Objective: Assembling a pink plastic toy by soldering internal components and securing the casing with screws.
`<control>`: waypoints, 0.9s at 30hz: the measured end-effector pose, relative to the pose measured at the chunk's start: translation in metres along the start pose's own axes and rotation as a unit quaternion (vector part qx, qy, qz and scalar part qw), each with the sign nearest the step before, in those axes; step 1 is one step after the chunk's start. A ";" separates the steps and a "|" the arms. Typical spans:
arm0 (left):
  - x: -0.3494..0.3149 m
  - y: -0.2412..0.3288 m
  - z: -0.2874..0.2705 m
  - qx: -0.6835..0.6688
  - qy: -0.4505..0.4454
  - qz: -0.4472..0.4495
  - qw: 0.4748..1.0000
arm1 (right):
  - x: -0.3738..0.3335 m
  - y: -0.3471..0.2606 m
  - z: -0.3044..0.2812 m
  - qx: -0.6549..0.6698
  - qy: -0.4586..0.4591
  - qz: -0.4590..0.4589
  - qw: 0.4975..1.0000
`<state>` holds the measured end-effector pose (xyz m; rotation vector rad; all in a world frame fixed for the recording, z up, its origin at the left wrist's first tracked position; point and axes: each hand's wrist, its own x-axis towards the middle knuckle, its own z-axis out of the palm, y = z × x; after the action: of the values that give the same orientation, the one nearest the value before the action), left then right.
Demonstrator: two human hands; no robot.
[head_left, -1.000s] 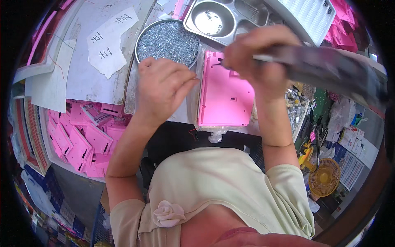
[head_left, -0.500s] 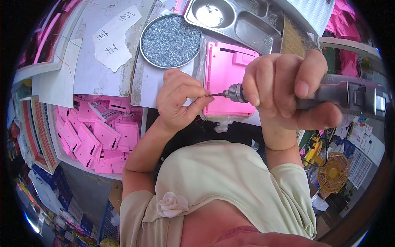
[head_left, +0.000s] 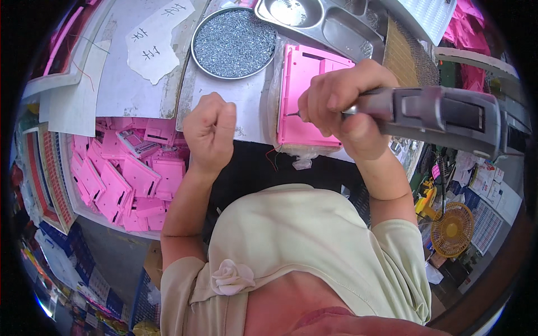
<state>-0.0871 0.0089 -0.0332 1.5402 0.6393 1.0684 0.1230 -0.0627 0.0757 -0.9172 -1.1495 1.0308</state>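
My right hand (head_left: 347, 103) grips a grey electric screwdriver (head_left: 443, 117), its fingers wrapped round the front end. The thin bit points left, its tip at the left side of a pink plastic casing (head_left: 297, 73). That casing lies in front of me on the bench, over clear plastic wrap. My left hand (head_left: 210, 131) is raised to the left of the casing, apart from it. Its fingers are curled closed, and whatever they may hold is hidden. Small silvery screws (head_left: 232, 45) fill a round metal dish just beyond my left hand.
A steel compartment tray (head_left: 347, 36) stands at the back, beside the screw dish. At left, a bin holds many pink plastic parts (head_left: 131, 173). A torn paper with handwriting (head_left: 159, 45) lies on the back-left board. A yellow-brown fan (head_left: 452, 229) is at lower right.
My left hand has drawn back left from the bit tip, its pinch now a curled fist. My right hand has turned the screwdriver and brought the bit onto the pink casing's left side.
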 end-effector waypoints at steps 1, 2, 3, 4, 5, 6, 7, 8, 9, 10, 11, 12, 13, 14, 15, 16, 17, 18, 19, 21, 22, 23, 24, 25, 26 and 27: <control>-0.001 -0.003 -0.001 0.022 -0.021 0.024 0.999 | 0.000 0.003 0.000 -0.014 -0.012 0.004 1.000; -0.001 -0.003 -0.001 0.047 -0.030 0.028 0.998 | 0.000 0.002 0.000 -0.055 -0.031 0.013 0.998; -0.001 -0.004 0.000 0.073 -0.038 0.032 0.996 | 0.000 0.002 0.000 -0.096 -0.052 0.020 0.994; 0.000 -0.004 0.001 0.099 -0.047 0.036 0.993 | 0.002 0.002 -0.001 -0.137 -0.076 0.024 0.987; 0.001 -0.002 0.004 0.134 -0.048 0.064 0.988 | 0.002 -0.005 0.004 -0.188 -0.092 0.027 0.978; 0.005 0.001 0.008 0.166 -0.050 0.091 0.981 | 0.002 -0.005 0.003 -0.207 -0.102 0.026 0.973; 0.007 0.004 0.010 0.199 -0.051 0.117 0.972 | 0.001 -0.005 0.004 -0.226 -0.108 0.025 0.968; 0.009 0.007 0.011 0.209 -0.059 0.123 0.968 | 0.000 -0.005 0.004 -0.245 -0.115 0.022 0.962; 0.009 0.009 0.011 0.221 -0.069 0.129 0.964 | -0.002 -0.002 0.005 -0.247 -0.117 0.006 0.962; 0.009 0.010 0.011 0.232 -0.078 0.134 0.960 | -0.002 0.000 0.005 -0.236 -0.114 0.000 0.965; 0.008 0.009 0.011 0.230 -0.081 0.138 0.960 | -0.002 0.002 0.005 -0.225 -0.114 -0.005 0.968; 0.007 0.007 0.012 0.229 -0.082 0.144 0.959 | 0.000 0.005 0.003 -0.202 -0.110 -0.002 0.973; 0.006 0.006 0.012 0.228 -0.084 0.150 0.959 | 0.002 0.007 0.001 -0.179 -0.106 0.002 0.978; 0.006 0.006 0.014 0.214 -0.083 0.149 0.962 | 0.002 0.008 0.003 -0.151 -0.089 0.002 0.984; 0.006 0.006 0.016 0.200 -0.082 0.148 0.965 | 0.002 0.008 0.005 -0.124 -0.072 0.002 0.990; 0.006 0.005 0.019 0.185 -0.082 0.147 0.968 | 0.003 0.009 0.006 -0.097 -0.057 0.001 0.994; 0.006 0.004 0.020 0.183 -0.085 0.141 0.969 | 0.003 0.009 0.007 -0.068 -0.044 -0.006 0.997; 0.006 0.004 0.021 0.183 -0.088 0.135 0.970 | 0.003 0.007 0.008 -0.054 -0.038 -0.007 0.998; 0.006 0.004 0.022 0.182 -0.091 0.129 0.971 | 0.005 0.005 0.008 -0.041 -0.032 -0.007 0.999; 0.004 0.005 0.024 0.177 -0.096 0.113 0.973 | 0.006 0.004 0.008 -0.036 -0.029 -0.016 0.999; 0.004 0.006 0.025 0.174 -0.098 0.106 0.974 | 0.007 0.004 0.007 -0.042 -0.032 -0.018 0.998; 0.004 0.007 0.025 0.178 -0.097 0.105 0.974 | 0.007 0.004 0.007 -0.049 -0.036 -0.020 0.998; 0.004 0.006 0.025 0.184 -0.097 0.103 0.973 | 0.006 0.007 0.005 -0.053 -0.039 -0.013 0.998; 0.003 0.006 0.025 0.189 -0.097 0.101 0.972 | 0.005 0.009 0.005 -0.053 -0.039 -0.010 0.998; 0.003 0.006 0.025 0.189 -0.091 0.103 0.972 | 0.004 0.012 0.004 -0.053 -0.040 -0.006 0.998; 0.003 0.007 0.025 0.190 -0.085 0.105 0.972 | 0.004 0.015 0.004 -0.049 -0.038 -0.007 0.998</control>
<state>-0.0645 -0.0018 -0.0254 2.0458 0.5936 0.9923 0.1170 -0.0539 0.0630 -0.9534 -1.2774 1.0124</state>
